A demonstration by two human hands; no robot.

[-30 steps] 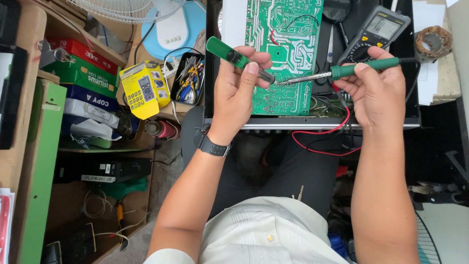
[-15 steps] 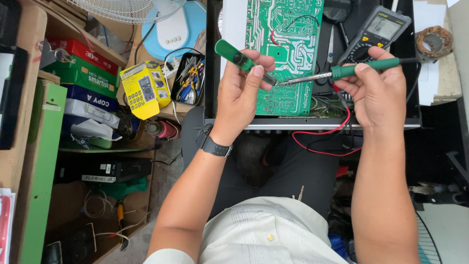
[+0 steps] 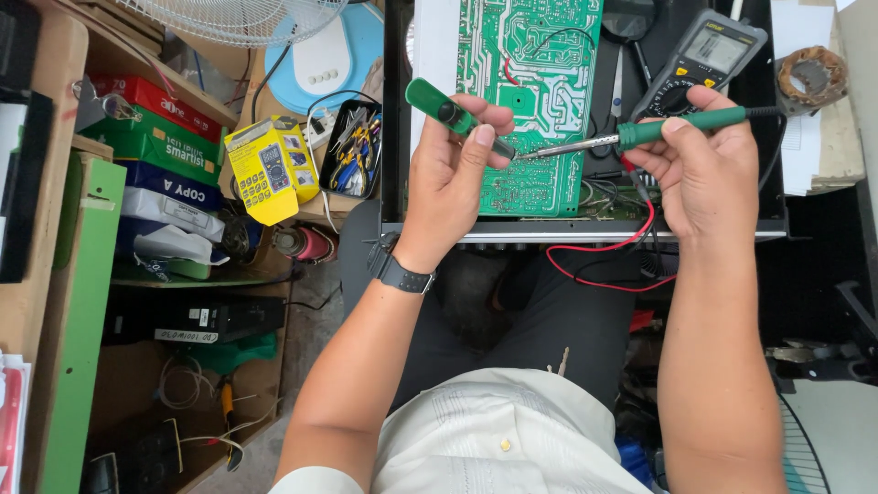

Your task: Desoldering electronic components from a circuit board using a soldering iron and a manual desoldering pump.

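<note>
You had the large green printed circuit board [image 3: 540, 101], crossed with pale traces, lying in the black metal chassis [image 3: 395, 137] at the top of the view, its near edge over your knees. To its right, toward the chassis's far right corner, lay the dark grey handheld multimeter [image 3: 709, 55] with its red lead wire [image 3: 604, 265] looping down past the front rail. Left of the chassis sat a yellow boxed meter package [image 3: 270, 169] beside a small black tray of hand tools [image 3: 352, 151].

Your right hand [image 3: 709, 183] had its grip closed around the green-handled soldering iron [image 3: 677, 128], thumb on top, the metal tip pointing left and ending over the board's middle. Your left hand [image 3: 453, 183], with a black wristwatch [image 3: 402, 274] below it, had its grip closed on the green plastic desoldering pump [image 3: 448, 112], thumb against its side, its nozzle angled down right and just beside the iron's tip above the board.
</note>
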